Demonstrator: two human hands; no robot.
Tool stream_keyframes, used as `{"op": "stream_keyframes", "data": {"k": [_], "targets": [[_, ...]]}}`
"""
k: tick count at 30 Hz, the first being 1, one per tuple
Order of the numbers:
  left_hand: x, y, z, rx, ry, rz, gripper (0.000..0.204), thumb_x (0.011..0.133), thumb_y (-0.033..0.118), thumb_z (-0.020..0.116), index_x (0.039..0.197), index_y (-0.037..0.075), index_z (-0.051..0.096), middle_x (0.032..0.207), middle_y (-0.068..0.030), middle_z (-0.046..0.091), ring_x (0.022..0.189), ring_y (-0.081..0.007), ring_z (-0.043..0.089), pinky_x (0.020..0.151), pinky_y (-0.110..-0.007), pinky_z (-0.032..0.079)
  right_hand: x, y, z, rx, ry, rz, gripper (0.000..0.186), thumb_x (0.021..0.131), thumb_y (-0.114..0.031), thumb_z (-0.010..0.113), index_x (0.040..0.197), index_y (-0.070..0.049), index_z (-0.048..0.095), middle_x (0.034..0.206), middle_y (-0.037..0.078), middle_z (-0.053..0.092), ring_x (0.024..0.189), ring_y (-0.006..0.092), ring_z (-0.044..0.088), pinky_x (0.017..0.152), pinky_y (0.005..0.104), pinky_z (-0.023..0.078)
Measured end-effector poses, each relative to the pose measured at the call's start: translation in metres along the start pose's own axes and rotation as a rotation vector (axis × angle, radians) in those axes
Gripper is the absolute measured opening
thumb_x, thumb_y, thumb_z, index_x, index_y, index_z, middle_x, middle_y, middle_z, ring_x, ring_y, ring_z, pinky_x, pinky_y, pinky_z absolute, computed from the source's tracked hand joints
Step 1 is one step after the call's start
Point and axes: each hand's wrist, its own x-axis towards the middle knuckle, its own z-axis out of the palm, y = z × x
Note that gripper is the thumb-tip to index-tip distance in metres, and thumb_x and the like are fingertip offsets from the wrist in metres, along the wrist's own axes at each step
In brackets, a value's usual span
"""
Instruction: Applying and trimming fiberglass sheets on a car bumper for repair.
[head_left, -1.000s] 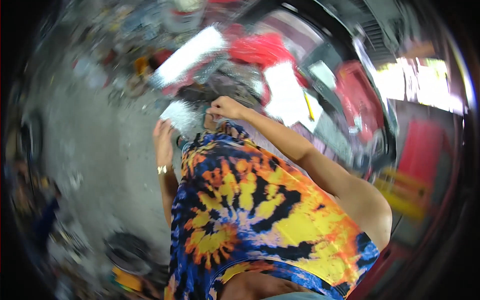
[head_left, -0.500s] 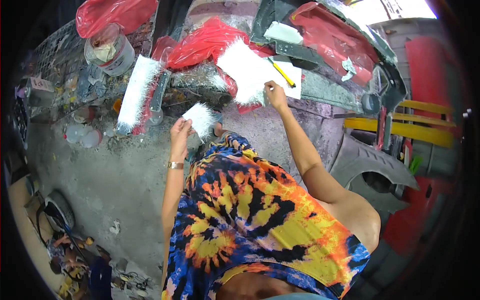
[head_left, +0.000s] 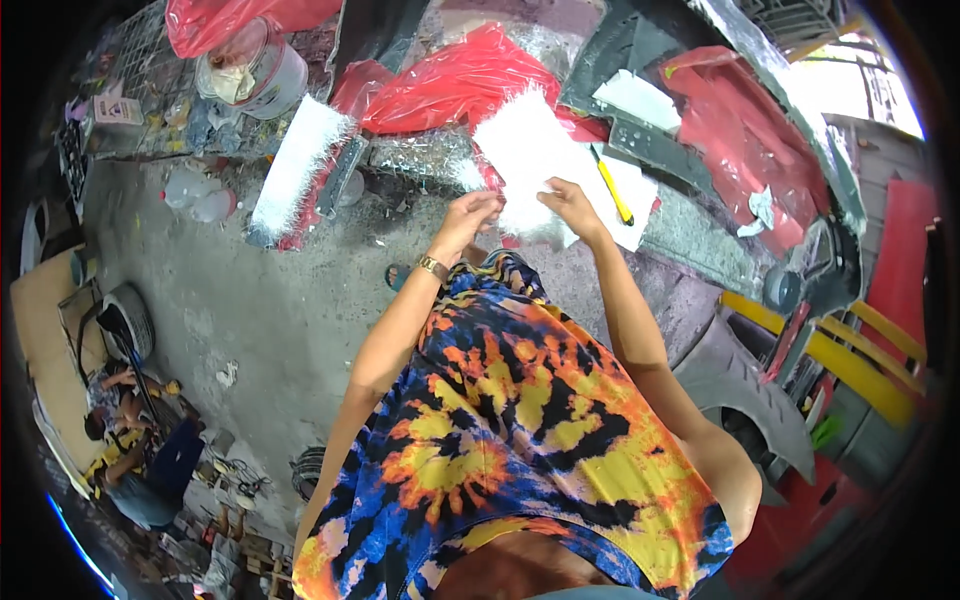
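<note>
A white fibreglass mat with frayed edges lies on the bench in front of me. My left hand is closed in a pinch at its lower left edge, where white fibre reaches the fingertips. Fingers bent together, my right hand grips at the lower right of the white fibre. Where the small piece ends and the larger mat begins cannot be made out, white on white. A yellow utility knife rests on a white sheet just right of my right hand.
A long fibreglass strip lies to the left, below an open bucket. Red plastic film covers part of the bench. A dark panel curves along the right. A grey fender and yellow bars stand at right.
My left hand has moved right and up with the small mat piece, from beside the strip to the larger mat. The right hand stays near that mat's lower edge. The view has shifted.
</note>
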Motion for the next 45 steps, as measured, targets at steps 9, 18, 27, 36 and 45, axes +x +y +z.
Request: {"op": "stream_keyframes", "data": {"k": [9,18,27,36,45], "targets": [[-0.048,-0.035,-0.081,0.023,0.352,-0.098,0.023,0.095,0.025,0.058,0.108,0.007,0.064,0.097,-0.0031,0.068,0.084,-0.0103,0.062,0.071,-0.024,0.047,0.032,-0.033,0.098,-0.797,0.207,-0.422,0.045,0.075,-0.038,0.074,0.098,-0.002,0.058,0.091,0.015,0.062,0.086,0.0323,0.063,0.070,0.0424,0.050],[-0.098,-0.045,-0.074,0.015,0.447,-0.112,0.023,0.096,0.024,0.056,0.108,0.006,0.063,0.098,-0.0036,0.068,0.086,-0.0095,0.062,0.071,-0.023,0.048,0.054,-0.008,0.111,-1.050,0.271,-0.214,0.035,0.080,-0.032,0.069,0.096,-0.005,0.053,0.095,0.012,0.062,0.091,0.0295,0.062,0.075,0.0451,0.044],[-0.084,-0.016,-0.042,-0.010,0.229,-0.044,0.032,0.097,0.029,0.054,0.117,0.004,0.058,0.113,-0.0081,0.065,0.103,-0.0155,0.062,0.086,-0.030,0.049,0.049,-0.011,0.061,-0.618,0.226,-0.151,0.017,0.083,-0.018,0.064,0.088,-0.003,0.057,0.075,0.018,0.062,0.072,0.0353,0.063,0.066,0.0457,0.045],[-0.041,0.012,-0.031,-0.486,0.035,0.165,0.039,0.096,0.029,0.057,0.125,0.003,0.052,0.121,-0.0093,0.060,0.115,-0.0186,0.056,0.095,-0.033,0.046,0.005,-0.086,0.099,-0.468,-0.091,-0.311,0.023,0.082,-0.015,0.068,0.081,0.001,0.052,0.064,0.016,0.049,0.057,0.0280,0.049,0.056,0.0393,0.041],[-0.134,0.034,-0.077,-0.469,0.389,0.450,0.032,0.097,0.023,0.056,0.122,0.003,0.060,0.129,-0.0085,0.058,0.117,-0.0144,0.054,0.099,-0.031,0.042,0.018,-0.137,0.185,-0.069,-0.474,-0.285,0.028,0.085,-0.016,0.069,0.107,0.000,0.063,0.080,0.003,0.061,0.069,0.0084,0.052,0.060,0.0237,0.042]]}}
